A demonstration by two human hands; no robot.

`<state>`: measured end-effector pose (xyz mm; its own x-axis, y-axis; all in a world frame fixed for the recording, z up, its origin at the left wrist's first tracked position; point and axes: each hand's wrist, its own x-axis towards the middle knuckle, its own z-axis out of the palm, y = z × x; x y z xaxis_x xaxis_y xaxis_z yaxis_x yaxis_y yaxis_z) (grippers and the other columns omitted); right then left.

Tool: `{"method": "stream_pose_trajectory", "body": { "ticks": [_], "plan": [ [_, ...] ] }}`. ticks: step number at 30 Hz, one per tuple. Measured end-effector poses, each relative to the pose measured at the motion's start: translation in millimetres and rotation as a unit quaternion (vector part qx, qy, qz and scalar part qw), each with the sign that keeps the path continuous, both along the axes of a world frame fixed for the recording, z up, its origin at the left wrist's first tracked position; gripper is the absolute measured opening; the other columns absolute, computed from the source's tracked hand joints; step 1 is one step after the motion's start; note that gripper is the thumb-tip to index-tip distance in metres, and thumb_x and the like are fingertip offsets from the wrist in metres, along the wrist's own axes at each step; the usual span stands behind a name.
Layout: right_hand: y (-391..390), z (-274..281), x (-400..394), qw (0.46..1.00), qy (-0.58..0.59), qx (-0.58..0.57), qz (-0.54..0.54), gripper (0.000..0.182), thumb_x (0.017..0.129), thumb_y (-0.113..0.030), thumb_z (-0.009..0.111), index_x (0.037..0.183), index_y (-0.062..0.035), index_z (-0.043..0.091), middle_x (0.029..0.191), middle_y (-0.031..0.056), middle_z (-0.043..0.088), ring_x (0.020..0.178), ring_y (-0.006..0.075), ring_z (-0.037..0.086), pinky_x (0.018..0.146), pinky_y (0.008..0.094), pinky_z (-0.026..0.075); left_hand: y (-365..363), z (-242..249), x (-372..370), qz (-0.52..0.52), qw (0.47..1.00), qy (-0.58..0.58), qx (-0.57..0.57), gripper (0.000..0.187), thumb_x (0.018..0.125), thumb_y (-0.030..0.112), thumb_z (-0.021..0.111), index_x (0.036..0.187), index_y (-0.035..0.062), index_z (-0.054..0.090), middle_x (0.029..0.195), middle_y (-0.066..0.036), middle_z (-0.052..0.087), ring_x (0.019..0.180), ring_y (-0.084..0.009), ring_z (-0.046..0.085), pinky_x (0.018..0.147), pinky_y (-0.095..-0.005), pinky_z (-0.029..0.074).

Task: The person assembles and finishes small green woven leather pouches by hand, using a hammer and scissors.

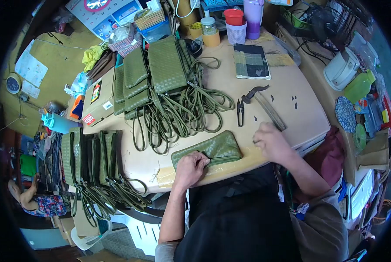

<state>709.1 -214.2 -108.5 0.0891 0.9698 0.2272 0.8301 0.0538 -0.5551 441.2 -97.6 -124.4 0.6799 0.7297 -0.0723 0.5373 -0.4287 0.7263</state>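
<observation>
A green woven-pattern pouch [219, 147] lies flat at the table's front edge, with a zipper along its near side. My left hand [192, 169] is closed on the pouch's near left edge, its fingertips pinched at the zipper. My right hand [272, 144] is raised just right of the pouch, apart from it. Its fingers are curled together, and anything between them is too small to make out. Beyond that hand lie a hammer-like tool [269, 111] with a dark curved head and small black thread snips [240, 112].
Green pouches with long straps [169, 65] are stacked at the back left; more pouches [93, 157] hang over the left edge. Several small dark pieces [296, 105] lie at right. A notebook [251, 61], jar [209, 30] and purple tumbler [253, 19] stand behind. Another person's arm [29, 194] shows far left.
</observation>
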Motion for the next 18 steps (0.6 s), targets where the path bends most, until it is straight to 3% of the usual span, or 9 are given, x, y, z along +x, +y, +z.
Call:
{"method": "stream_pose_trajectory", "body": {
  "ticks": [1,3,4,9,12,13,14,15,18],
  "plan": [
    [0.6,3.2,-2.4,1.0,-0.004,0.002,0.001,0.01,0.072,0.001,0.062,0.081,-0.0024,0.061,0.079,0.0118,0.051,0.078,0.0295,0.054,0.069,0.0371,0.044,2.0,-1.2,1.4,-0.001,1.0,-0.001,0.0,0.017,0.08,0.019,0.065,0.079,0.0019,0.065,0.079,-0.015,0.062,0.076,-0.0353,0.06,0.068,-0.0412,0.046],
    [1.9,23.8,-36.8,0.989,0.126,0.026,0.069,0.01,0.071,-0.003,0.064,0.08,-0.005,0.061,0.083,0.0111,0.051,0.083,0.031,0.054,0.072,0.0386,0.045,-0.7,-1.5,2.0,-0.004,1.0,0.002,-0.005,0.017,0.081,0.019,0.065,0.08,0.0019,0.065,0.078,-0.015,0.062,0.076,-0.0351,0.06,0.067,-0.0411,0.046],
    [7.2,9.3,-51.7,0.977,0.14,0.06,0.146,0.014,0.07,-0.004,0.066,0.083,-0.0057,0.063,0.083,0.011,0.052,0.084,0.0303,0.054,0.074,0.0377,0.045,-0.7,0.3,2.9,-0.005,1.0,0.003,-0.004,0.016,0.08,0.018,0.066,0.08,0.002,0.066,0.077,-0.015,0.061,0.074,-0.0338,0.06,0.067,-0.0402,0.046],
    [4.4,-24.5,-43.0,0.988,0.079,0.04,0.123,0.013,0.07,-0.004,0.066,0.082,-0.0044,0.062,0.083,0.0109,0.053,0.084,0.0312,0.054,0.075,0.0398,0.045,-13.5,6.9,-7.9,-0.011,1.0,-0.014,-0.025,0.014,0.075,0.011,0.071,0.084,0.0013,0.066,0.077,-0.013,0.061,0.073,-0.0299,0.061,0.067,-0.0367,0.047],
    [5.4,-16.7,-15.3,0.995,0.025,0.062,0.08,0.014,0.069,-0.005,0.067,0.082,-0.0047,0.062,0.083,0.0109,0.053,0.084,0.0312,0.054,0.075,0.0399,0.045,-19.4,10.1,-21.9,0.004,0.995,-0.074,-0.063,0.029,0.069,0.006,0.075,0.095,0.0014,0.065,0.09,-0.011,0.06,0.081,-0.0275,0.059,0.072,-0.0358,0.048],
    [4.6,-12.3,0.6,0.998,-0.001,0.061,0.007,0.014,0.068,-0.005,0.068,0.081,-0.0048,0.062,0.083,0.011,0.053,0.084,0.031,0.054,0.075,0.0399,0.045,-22.6,7.5,-31.0,0.007,0.995,-0.077,-0.06,0.029,0.069,0.006,0.075,0.095,0.0014,0.065,0.09,-0.011,0.06,0.081,-0.0275,0.059,0.072,-0.0358,0.048],
    [4.2,-7.4,7.3,0.996,-0.025,0.059,-0.066,0.014,0.068,-0.005,0.068,0.081,-0.0049,0.062,0.082,0.0111,0.053,0.084,0.0308,0.054,0.075,0.0399,0.045,-27.6,5.1,-42.1,0.024,0.996,-0.065,0.055,0.03,0.068,0.007,0.076,0.096,0.0024,0.066,0.092,-0.011,0.059,0.084,-0.0277,0.058,0.075,-0.0364,0.047],
    [6.6,1.1,1.3,0.996,-0.027,0.062,-0.062,0.014,0.068,-0.005,0.068,0.081,-0.0049,0.062,0.082,0.0111,0.053,0.084,0.0308,0.054,0.075,0.0399,0.045,-30.0,2.3,-48.2,0.041,0.983,-0.052,0.17,0.031,0.067,0.009,0.076,0.096,0.0033,0.067,0.093,-0.011,0.059,0.088,-0.0279,0.057,0.077,-0.037,0.046],
    [14.6,11.7,-62.0,0.986,0.084,0.128,0.067,0.01,0.07,-0.005,0.066,0.078,-0.005,0.061,0.082,0.0103,0.053,0.084,0.0297,0.054,0.074,0.0398,0.045,-35.2,-9.7,-51.7,0.099,0.979,-0.067,0.167,0.028,0.065,0.012,0.077,0.091,0.0046,0.069,0.095,-0.011,0.059,0.089,-0.028,0.055,0.078,-0.0367,0.045]
  ]
}}
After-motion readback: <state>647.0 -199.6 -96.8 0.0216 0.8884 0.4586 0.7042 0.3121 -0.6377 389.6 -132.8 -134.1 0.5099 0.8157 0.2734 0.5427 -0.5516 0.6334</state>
